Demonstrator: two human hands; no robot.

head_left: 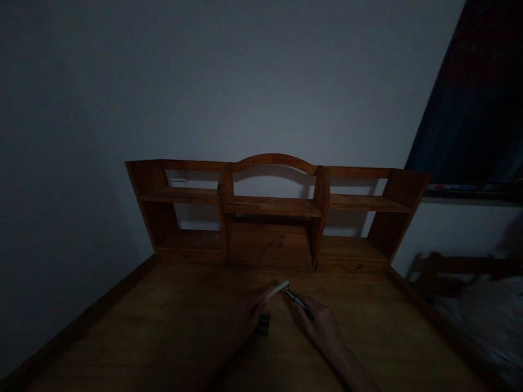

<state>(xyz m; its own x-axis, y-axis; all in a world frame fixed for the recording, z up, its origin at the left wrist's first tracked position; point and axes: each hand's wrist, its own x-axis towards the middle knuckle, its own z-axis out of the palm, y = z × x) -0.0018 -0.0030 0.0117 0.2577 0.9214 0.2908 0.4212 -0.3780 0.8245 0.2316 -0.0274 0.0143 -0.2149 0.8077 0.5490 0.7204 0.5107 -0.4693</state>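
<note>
The room is very dim. My two hands meet over a wooden desk [163,332]. My left hand [252,313] pinches a small pale slim piece [278,287] at its fingertips. My right hand [316,324] grips a thin metal pen-like tool [296,299] whose tip touches that pale piece. A small dark blocky object [263,324] lies on the desk just under my left hand.
A wooden hutch with several open shelves [272,206] stands at the desk's back against a pale wall. A raised rim [77,326] runs along the desk's left side. A dark curtain [474,98] and a bed frame [449,267] are at right.
</note>
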